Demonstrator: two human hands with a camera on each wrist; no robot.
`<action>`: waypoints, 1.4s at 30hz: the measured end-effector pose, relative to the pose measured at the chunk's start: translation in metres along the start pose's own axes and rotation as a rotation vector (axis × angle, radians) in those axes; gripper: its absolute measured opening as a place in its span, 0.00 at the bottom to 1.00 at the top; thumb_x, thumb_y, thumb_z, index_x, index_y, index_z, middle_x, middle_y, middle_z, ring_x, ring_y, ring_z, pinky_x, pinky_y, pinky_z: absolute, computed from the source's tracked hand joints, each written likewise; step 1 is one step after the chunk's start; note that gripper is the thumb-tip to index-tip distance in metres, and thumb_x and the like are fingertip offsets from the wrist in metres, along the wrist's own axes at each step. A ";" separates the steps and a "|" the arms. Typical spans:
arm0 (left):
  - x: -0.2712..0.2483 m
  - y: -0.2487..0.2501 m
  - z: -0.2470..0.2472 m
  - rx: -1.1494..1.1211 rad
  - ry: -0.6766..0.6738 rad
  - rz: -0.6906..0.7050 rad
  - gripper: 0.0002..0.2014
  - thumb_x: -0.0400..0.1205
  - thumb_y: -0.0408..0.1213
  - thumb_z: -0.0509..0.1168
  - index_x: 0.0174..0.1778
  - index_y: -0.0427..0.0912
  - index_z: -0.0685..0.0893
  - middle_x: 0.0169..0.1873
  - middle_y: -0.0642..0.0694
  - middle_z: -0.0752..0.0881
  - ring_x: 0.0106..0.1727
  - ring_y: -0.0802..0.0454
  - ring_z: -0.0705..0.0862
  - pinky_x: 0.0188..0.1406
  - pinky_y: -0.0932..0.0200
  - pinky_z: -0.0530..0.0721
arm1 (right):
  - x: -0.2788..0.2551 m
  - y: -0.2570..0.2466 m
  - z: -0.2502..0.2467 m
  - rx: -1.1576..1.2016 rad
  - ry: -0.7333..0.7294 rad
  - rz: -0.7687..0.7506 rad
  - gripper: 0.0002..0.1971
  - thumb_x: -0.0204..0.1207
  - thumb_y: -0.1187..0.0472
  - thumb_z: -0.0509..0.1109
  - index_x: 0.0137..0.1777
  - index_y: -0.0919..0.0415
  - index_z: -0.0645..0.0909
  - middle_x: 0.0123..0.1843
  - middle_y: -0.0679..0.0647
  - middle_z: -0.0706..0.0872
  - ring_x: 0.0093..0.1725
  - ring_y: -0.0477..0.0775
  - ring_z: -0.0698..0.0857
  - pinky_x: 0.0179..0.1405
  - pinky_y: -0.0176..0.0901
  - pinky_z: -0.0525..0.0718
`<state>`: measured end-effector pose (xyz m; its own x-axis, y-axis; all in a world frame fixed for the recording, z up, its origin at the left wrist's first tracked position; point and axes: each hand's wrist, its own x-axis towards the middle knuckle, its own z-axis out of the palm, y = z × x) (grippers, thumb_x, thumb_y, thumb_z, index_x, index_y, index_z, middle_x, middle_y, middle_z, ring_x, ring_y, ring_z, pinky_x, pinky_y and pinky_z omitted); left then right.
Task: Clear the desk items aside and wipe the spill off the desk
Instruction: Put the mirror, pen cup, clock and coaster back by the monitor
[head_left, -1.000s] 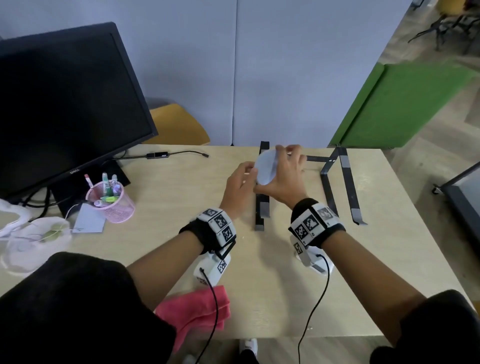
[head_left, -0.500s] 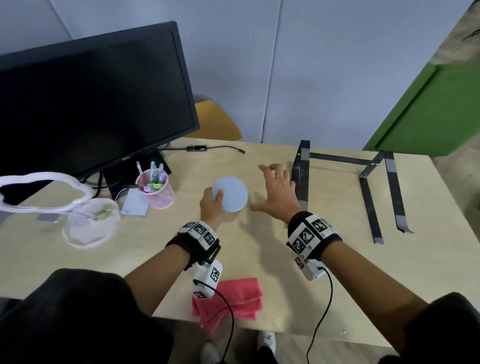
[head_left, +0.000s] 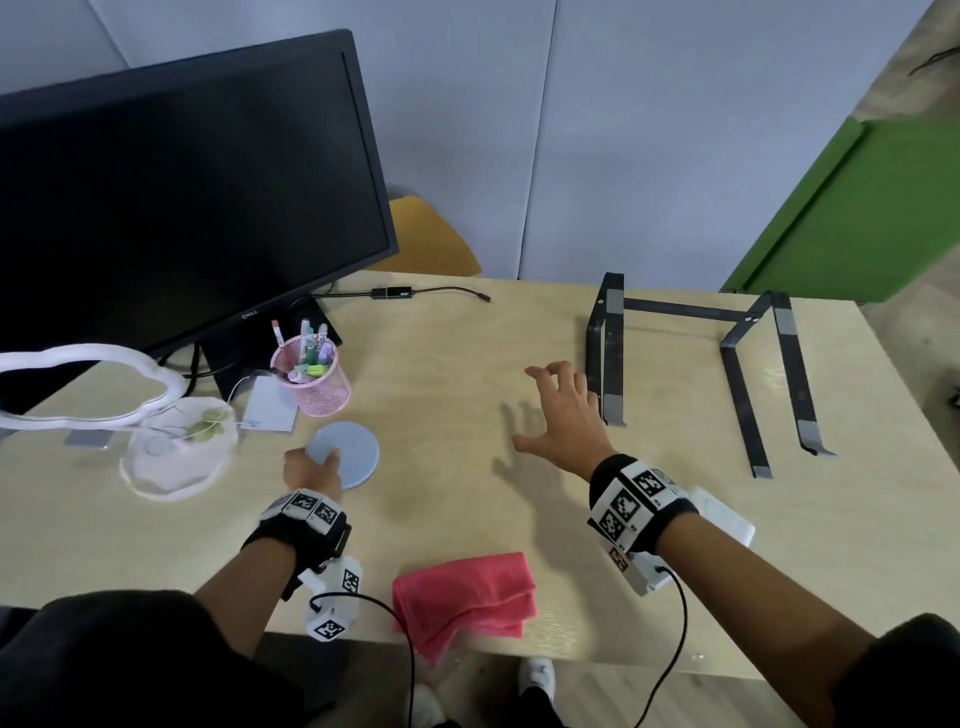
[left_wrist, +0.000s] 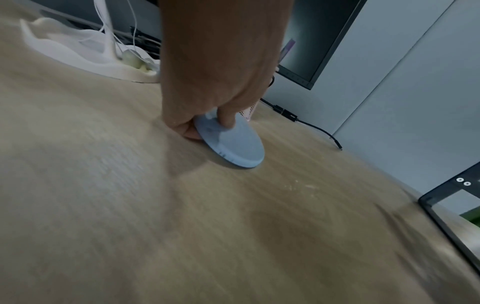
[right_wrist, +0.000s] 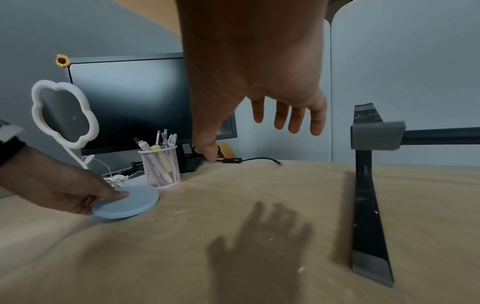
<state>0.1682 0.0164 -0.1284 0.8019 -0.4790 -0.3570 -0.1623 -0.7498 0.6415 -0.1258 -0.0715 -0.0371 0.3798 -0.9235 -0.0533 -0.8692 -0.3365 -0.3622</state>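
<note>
A round pale-blue coaster (head_left: 347, 457) (left_wrist: 232, 142) (right_wrist: 127, 202) lies near the desk's left, just in front of the pink pen cup. My left hand (head_left: 311, 470) (left_wrist: 207, 123) (right_wrist: 78, 197) pinches its near edge, thumb on top, with the far rim touching the wood. My right hand (head_left: 561, 410) (right_wrist: 272, 115) hovers open above the desk's middle, fingers spread, holding nothing. A folded pink cloth (head_left: 465, 597) lies at the front edge between my arms. Faint pale specks (right_wrist: 179, 211) mark the wood beside the coaster.
A black monitor (head_left: 182, 197) stands at the back left with a pink mesh pen cup (head_left: 311, 376), a small card (head_left: 270, 410) and a white cloud-shaped mirror (head_left: 104, 410) before it. A black laptop stand (head_left: 691, 364) sits to the right. A cable (head_left: 431, 293) lies at the back.
The coaster went from both hands near the stand to my left hand alone, which carried it left and down beside the pen cup. My right hand let go and opened.
</note>
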 end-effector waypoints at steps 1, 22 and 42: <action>0.002 -0.002 -0.001 0.048 -0.006 -0.005 0.29 0.79 0.40 0.69 0.69 0.23 0.70 0.66 0.24 0.76 0.67 0.29 0.75 0.65 0.40 0.74 | -0.001 0.001 0.001 0.001 0.000 0.001 0.44 0.60 0.47 0.78 0.76 0.56 0.63 0.70 0.57 0.65 0.67 0.61 0.68 0.65 0.55 0.70; -0.189 0.076 0.161 0.331 -0.714 1.339 0.17 0.78 0.36 0.63 0.64 0.41 0.76 0.60 0.47 0.80 0.60 0.51 0.80 0.61 0.51 0.79 | -0.078 0.089 -0.010 0.067 0.229 -0.200 0.16 0.72 0.64 0.65 0.60 0.58 0.79 0.63 0.52 0.82 0.64 0.52 0.78 0.74 0.56 0.70; -0.236 0.097 0.210 0.353 -1.001 1.313 0.17 0.77 0.38 0.69 0.62 0.41 0.81 0.56 0.46 0.83 0.57 0.49 0.79 0.57 0.52 0.74 | -0.157 0.204 0.012 0.158 -0.184 0.430 0.36 0.77 0.34 0.37 0.77 0.52 0.65 0.83 0.52 0.58 0.81 0.52 0.59 0.79 0.59 0.54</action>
<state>-0.1574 -0.0396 -0.1246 -0.6007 -0.7941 -0.0923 -0.5980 0.3698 0.7111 -0.3591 0.0074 -0.1139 0.0595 -0.9202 -0.3870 -0.9063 0.1127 -0.4074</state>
